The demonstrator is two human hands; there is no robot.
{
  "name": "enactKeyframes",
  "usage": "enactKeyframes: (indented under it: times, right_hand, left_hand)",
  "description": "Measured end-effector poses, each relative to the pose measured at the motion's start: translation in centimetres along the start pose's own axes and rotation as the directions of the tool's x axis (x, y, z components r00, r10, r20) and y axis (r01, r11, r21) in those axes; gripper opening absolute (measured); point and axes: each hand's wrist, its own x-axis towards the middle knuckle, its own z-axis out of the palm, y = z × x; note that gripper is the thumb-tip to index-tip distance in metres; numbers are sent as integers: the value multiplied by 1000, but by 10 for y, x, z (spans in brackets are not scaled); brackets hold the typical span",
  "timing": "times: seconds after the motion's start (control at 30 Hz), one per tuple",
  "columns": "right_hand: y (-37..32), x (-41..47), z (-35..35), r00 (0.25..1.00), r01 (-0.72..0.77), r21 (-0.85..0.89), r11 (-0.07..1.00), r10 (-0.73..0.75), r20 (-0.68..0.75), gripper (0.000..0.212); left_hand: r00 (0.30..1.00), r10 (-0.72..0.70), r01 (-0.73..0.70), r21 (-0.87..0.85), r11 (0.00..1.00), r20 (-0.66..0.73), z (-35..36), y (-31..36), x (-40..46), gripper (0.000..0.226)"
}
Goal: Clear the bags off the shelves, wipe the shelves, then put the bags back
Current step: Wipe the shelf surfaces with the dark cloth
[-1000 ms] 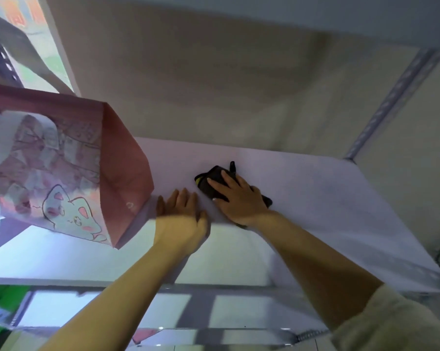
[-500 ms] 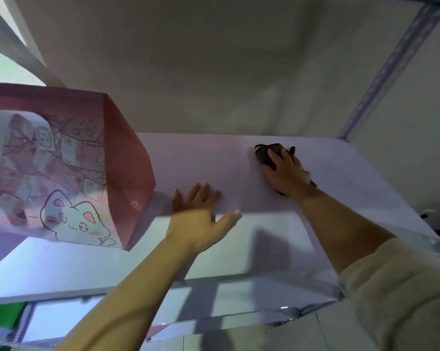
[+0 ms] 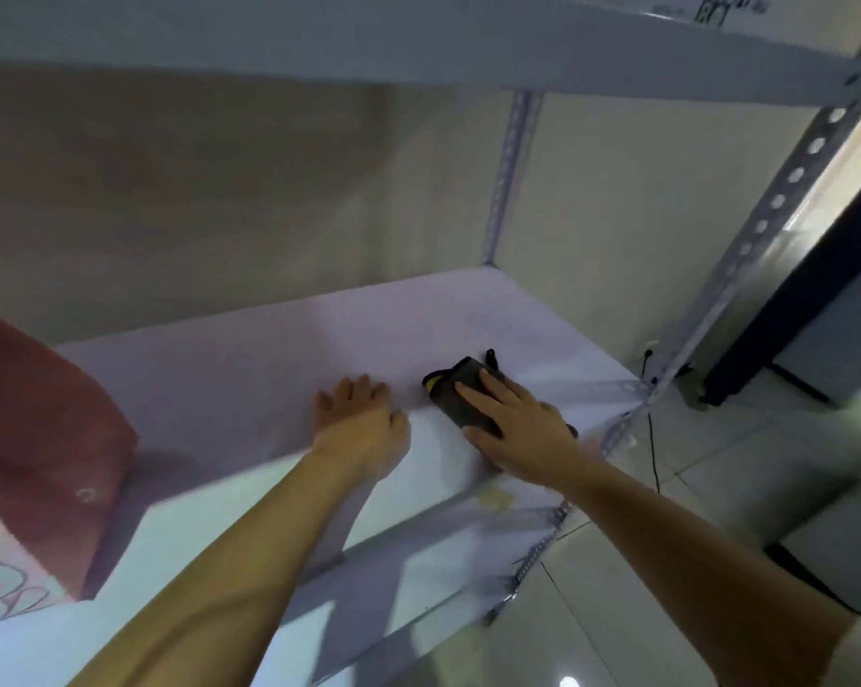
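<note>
Dark folded cleaning cloth (image 3: 463, 396), with a yellow tag at its far end, lay flat on the pale lilac shelf board (image 3: 250, 369), toward the right-hand end and close to the front edge. The right hand (image 3: 513, 421) pressed down on the cloth with fingers straight and spread; nothing was curled around it. The left hand (image 3: 364, 421) rested just beside the cloth on the bare board, palm down and fingers extended, holding nothing and apparently bracing the body.

One pink paper gift bag with a cartoon print (image 3: 37, 468) stood on the same shelf at the far left, well apart from both hands. By the look of it, the step in hand was wiping.

To do this step well, pressure should stay even across the whole palm so that the cloth does not bunch or slip out. Strokes should overlap and run from the rear wall to the front lip. The rear corner beside the perforated grey metal upright (image 3: 505, 176) likely needs a deliberate pass, since it is the farthest reach. The area under the bag cannot be wiped until that bag is lifted away. A second shelf (image 3: 418, 552) lay below.
</note>
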Motion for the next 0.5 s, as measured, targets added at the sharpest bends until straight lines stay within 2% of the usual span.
enactKeyframes:
  times: [0.07, 0.13, 0.2, 0.27, 0.4, 0.5]
  right_hand:
    - [31, -1, -2, 992, -116, -13, 993, 115, -47, 56]
    - [58, 7, -5, 970, -239, -4, 971, 239, -54, 56]
    - [72, 22, -6, 953, -303, -6, 953, 303, -10, 57]
    - [71, 39, -8, 944, -326, -28, 945, 327, 49, 57]
    - [41, 72, -4, 969, -225, -40, 974, 228, 91, 58]
    - [16, 84, 3, 992, 9, -54, 998, -2, 127, 59]
  left_hand:
    - [1000, 13, -13, 19, 1000, -3, 6, 12, 6, 50]
    - [999, 3, -2, 21, 1000, -48, 11, 16, 6, 71]
    - [991, 6, -7, -7, 1000, -134, 19, 15, 3, 83]
    - [986, 1, -5, -24, 1000, -164, 21, 14, 2, 83]
    - [988, -11, 9, -16, 1000, -155, 21, 15, 4, 84]
    - [989, -47, 42, -37, 998, -138, 24, 14, 4, 85]
